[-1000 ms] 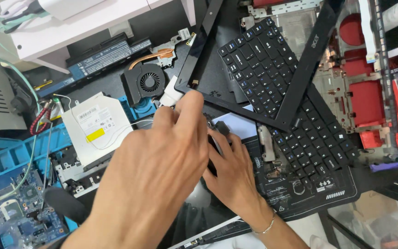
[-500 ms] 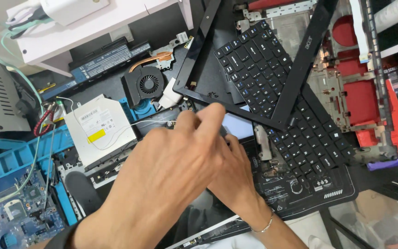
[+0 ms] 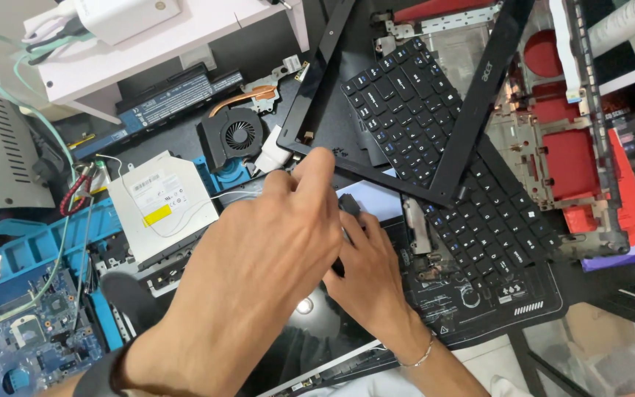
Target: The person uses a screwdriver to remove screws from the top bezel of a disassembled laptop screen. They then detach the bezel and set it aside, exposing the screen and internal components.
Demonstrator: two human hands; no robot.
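- Two bare hands: left hand (image 3: 259, 257), right hand (image 3: 369, 268).
- One black laptop keyboard (image 3: 450, 147), right of centre.
- One round black cooling fan (image 3: 233, 137), far centre.
- One silver optical drive (image 3: 162, 202), left.
- One long black battery pack (image 3: 178, 95), far left.
- One thin black screen bezel frame (image 3: 472, 110), over the keyboard.

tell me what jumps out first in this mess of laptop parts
Two bare hands meet at centre: the left hand lies over the right hand, which pinches a small dark part. Above them, a black keyboard lies under a black bezel frame; a round cooling fan sits upper left.
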